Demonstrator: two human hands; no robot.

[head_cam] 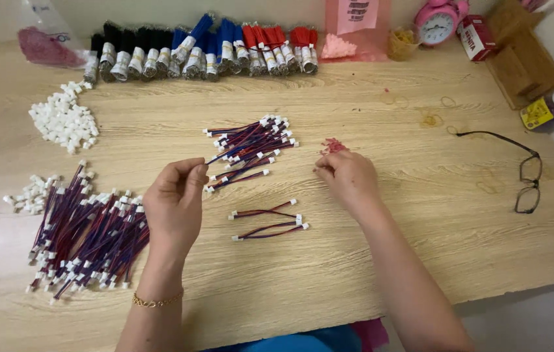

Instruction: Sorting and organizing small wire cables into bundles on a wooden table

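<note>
Wire leads (268, 220), thin red-and-blue pairs capped with white plastic plugs, lie as two loose pieces on the pale wood-grain surface (420, 248) between the hands. The left hand (174, 203) pinches one lead (238, 148) from the heap (251, 146) just beyond its fingertips; a bigger tangled pile (88, 234) sits at its outer side. The right hand (347, 176) is curled, fingertips touching small red bits (333, 145). Farther off lie white plastic housings (64, 119), then banded wire bundles (205, 52).
</note>
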